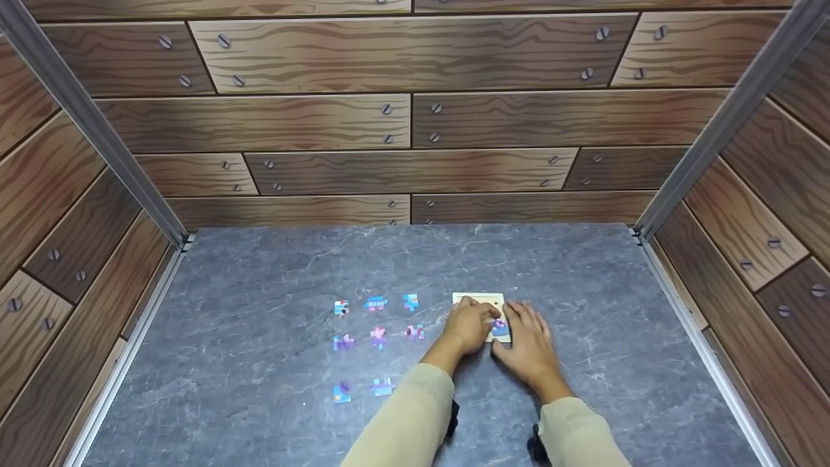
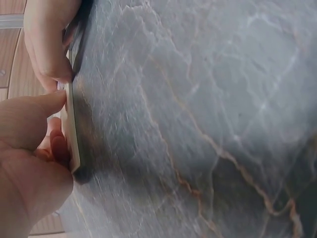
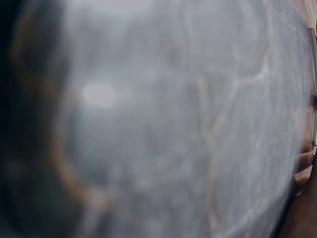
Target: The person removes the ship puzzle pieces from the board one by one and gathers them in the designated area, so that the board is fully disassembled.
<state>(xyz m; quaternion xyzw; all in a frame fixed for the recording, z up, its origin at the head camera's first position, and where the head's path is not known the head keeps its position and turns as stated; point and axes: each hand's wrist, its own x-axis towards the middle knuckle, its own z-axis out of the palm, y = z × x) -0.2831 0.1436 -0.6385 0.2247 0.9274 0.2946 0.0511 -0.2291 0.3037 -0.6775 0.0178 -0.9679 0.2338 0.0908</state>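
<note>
A small pale puzzle board (image 1: 478,297) with a raised rim lies right of centre on the table. My left hand (image 1: 468,326) is over its left part, fingers bent and tips down on the board. The left wrist view shows its thumb (image 2: 55,102) at the board's near edge; I cannot tell whether anything is between the fingers. A blue and purple patch of picture (image 1: 500,328) shows in the board's near right part. Along the right edge lies my right hand (image 1: 533,344), fingers extended forward and thumb at the near corner. The hands hide much of the board.
Left of the board, several colourful jigsaw pieces (image 1: 378,333) are spread in rows on the grey marbled table (image 1: 259,279). Wood-patterned walls (image 1: 408,123) with metal corner posts (image 1: 713,123) enclose the back and sides. In the right wrist view, mostly blurred tabletop shows.
</note>
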